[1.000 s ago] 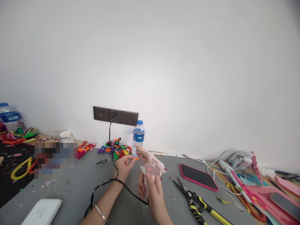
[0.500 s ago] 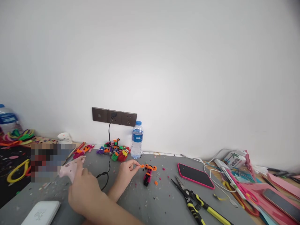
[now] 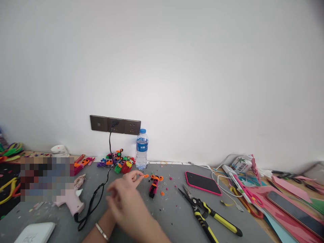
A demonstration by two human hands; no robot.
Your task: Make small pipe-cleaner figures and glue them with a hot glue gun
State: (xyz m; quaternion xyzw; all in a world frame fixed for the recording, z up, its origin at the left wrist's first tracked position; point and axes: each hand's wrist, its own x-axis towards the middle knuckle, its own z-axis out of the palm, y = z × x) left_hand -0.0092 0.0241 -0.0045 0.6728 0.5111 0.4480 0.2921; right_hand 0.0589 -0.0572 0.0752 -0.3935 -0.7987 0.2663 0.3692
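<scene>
My left hand [image 3: 133, 178], with a bracelet on its wrist, pinches a small orange pipe-cleaner piece [image 3: 146, 176] between thumb and fingertips. Just right of it, apart from the hand, lies a pipe-cleaner figure [image 3: 154, 186] in pink, black and orange. My right hand [image 3: 124, 197] crosses over the left forearm, blurred, its fingers loosely bent and apart with nothing seen in them. To its left a pale pink glue gun [image 3: 71, 201] rests on the grey table mat [image 3: 174, 219], partly covered by a blurred patch. A loose orange bit [image 3: 162, 193] lies by the figure.
A water bottle [image 3: 141, 150] stands against the wall beside several finished pipe-cleaner figures [image 3: 125, 166]. The black cord [image 3: 93, 202] runs to the wall socket [image 3: 115, 125]. Yellow-black pliers [image 3: 202, 209], a pink-cased phone [image 3: 203, 183] and a white device [image 3: 35, 233] lie around.
My right hand has let go of the glue gun and moved right, over the left forearm. The left hand keeps its pinch on the orange piece. The view has shifted slightly right.
</scene>
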